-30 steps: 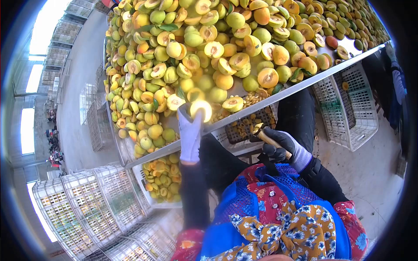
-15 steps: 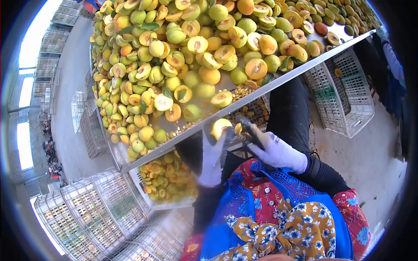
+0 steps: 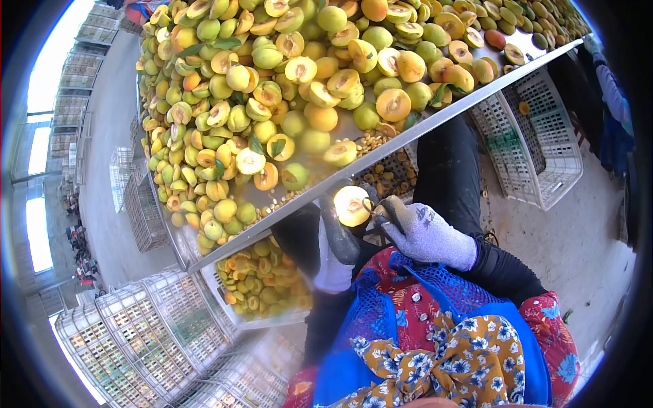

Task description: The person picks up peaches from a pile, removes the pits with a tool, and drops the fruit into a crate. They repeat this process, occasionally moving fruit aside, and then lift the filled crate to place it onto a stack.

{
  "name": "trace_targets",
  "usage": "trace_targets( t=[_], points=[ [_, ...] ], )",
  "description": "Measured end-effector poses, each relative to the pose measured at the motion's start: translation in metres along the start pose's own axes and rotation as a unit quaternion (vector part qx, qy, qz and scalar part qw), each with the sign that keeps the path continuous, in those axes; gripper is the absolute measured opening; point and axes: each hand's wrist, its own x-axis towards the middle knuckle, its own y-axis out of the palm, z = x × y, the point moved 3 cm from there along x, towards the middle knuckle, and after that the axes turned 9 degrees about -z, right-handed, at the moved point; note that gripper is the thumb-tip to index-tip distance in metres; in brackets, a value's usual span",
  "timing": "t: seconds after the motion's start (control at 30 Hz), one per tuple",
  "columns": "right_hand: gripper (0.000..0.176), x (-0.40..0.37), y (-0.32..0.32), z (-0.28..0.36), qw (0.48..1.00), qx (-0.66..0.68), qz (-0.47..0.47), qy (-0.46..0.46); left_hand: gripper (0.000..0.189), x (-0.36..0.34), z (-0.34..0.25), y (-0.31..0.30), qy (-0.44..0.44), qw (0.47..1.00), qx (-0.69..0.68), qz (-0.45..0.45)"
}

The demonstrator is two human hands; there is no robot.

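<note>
- On the back of the right glove [image 3: 427, 216] there are some dark handwritten marks; they are too small for me to read. No brand or label can be read on other things.
- The cut fruit [image 3: 352, 206] is round, with its pale yellow face turned up. This face is very bright, almost white in the middle, so its details are difficult to see.
- The cut fruit is in the left hand [image 3: 335, 248], just outside the near edge of the desk [image 3: 415, 133], above the person's lap.
- The fingers of the left hand are closed around the cut fruit, which they hold from the side and from below.
- The fingers of the right hand [image 3: 439, 236] are bent together on a small tool [image 3: 370, 206]. Its thin dark tip is at the right side of the cut fruit; the handle is mostly hidden.
- On the desk lies a big heap of fruit [image 3: 235, 117], green, yellow and orange, whole and halved, with some leaves [image 3: 256, 144]. Some open faces show a brown hollow.
- Loose pits [image 3: 373, 141] lie along the near edge.
- Under the left part of the desk, a white crate [image 3: 228, 299] holds more fruit pieces.
- Near the right edge of the view is another person's sleeve [image 3: 612, 95].
</note>
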Motion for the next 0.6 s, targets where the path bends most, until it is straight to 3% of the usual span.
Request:
trace_targets(
  t=[0.03, 0.1, 0.17, 0.23, 0.3, 0.37, 0.47, 0.5, 0.53, 0.57, 0.6],
  points=[
    [0.037, -0.001, 0.001, 0.003, 0.997, -0.066, -0.012, -0.043, 0.055, -0.002, 0.002, 0.002, -0.001, 1.0, -0.007, 0.023],
    [0.039, -0.001, 0.005, 0.006, 0.997, -0.062, -0.015, -0.051, 0.049, -0.002, 0.005, -0.002, 0.108, 0.979, 0.171, 0.021],
    [0.04, -0.004, 0.011, 0.005, 0.995, -0.063, -0.046, -0.055, 0.045, -0.007, 0.004, 0.002, 0.13, 0.972, 0.195, 0.008],
    [0.041, -0.005, 0.009, 0.011, 0.994, -0.072, -0.044, -0.067, 0.042, -0.019, -0.003, 0.019, 0.065, 0.996, 0.067, -0.015],
    [0.039, -0.006, 0.01, 0.013, 0.996, -0.065, -0.038, -0.052, 0.039, -0.019, 0.0, 0.008, 0.279, 0.908, 0.31, -0.021],
    [0.036, -0.007, 0.012, 0.012, 0.999, -0.044, -0.03, -0.012, 0.036, -0.019, 0.004, 0.007, 0.349, 0.853, 0.387, -0.034],
    [0.035, 0.001, 0.01, 0.012, 0.975, 0.017, -0.063, -0.211, 0.033, -0.019, 0.009, 0.01, 0.283, 0.914, 0.284, -0.055],
    [0.036, 0.005, 0.008, 0.004, 0.979, 0.197, 0.038, -0.023, 0.032, -0.019, 0.011, 0.012, 0.291, 0.915, 0.274, -0.05],
    [0.037, 0.003, 0.005, 0.002, 0.907, 0.361, 0.137, 0.166, 0.032, -0.019, 0.012, 0.014, 0.3, 0.916, 0.264, -0.045],
    [0.038, -0.003, 0.002, 0.009, 0.764, 0.497, 0.225, 0.344, 0.032, -0.019, 0.012, 0.016, 0.309, 0.916, 0.255, -0.041],
    [0.035, -0.002, -0.006, 0.02, 0.714, 0.548, 0.211, 0.381, 0.03, -0.018, 0.012, 0.017, 0.273, 0.936, 0.222, -0.032]
  ],
)
